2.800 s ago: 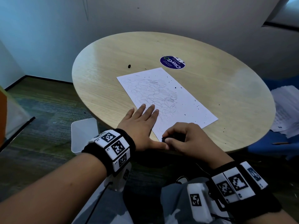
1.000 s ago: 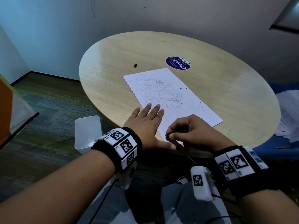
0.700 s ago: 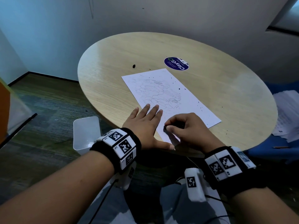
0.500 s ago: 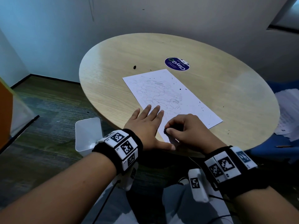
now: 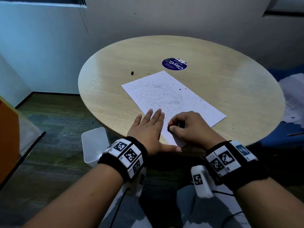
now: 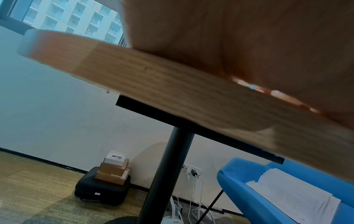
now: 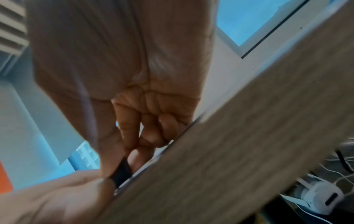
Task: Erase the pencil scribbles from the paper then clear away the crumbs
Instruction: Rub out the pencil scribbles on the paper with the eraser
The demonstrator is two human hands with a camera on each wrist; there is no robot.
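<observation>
A white bin (image 5: 94, 142) stands on the floor just off the table's (image 5: 105, 89) near-left edge. The left hand (image 5: 146, 130) lies flat, fingers (image 5: 153, 115) straight and close together, pressing the paper's (image 5: 189, 96) near-left side by the near edge. Faint scribbles (image 5: 158, 96) cover the sheet's middle; dark crumbs (image 5: 180, 89) dot it. The right hand (image 5: 189, 127) pinches a black eraser (image 5: 170, 129) against the paper's near end.

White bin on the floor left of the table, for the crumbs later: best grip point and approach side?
Judging by the head view, take the white bin by its top rim, from above. It stands upright with its mouth open, and the near-left rim looks free, while the table edge overhangs its far right side. Left hand is closest.
</observation>
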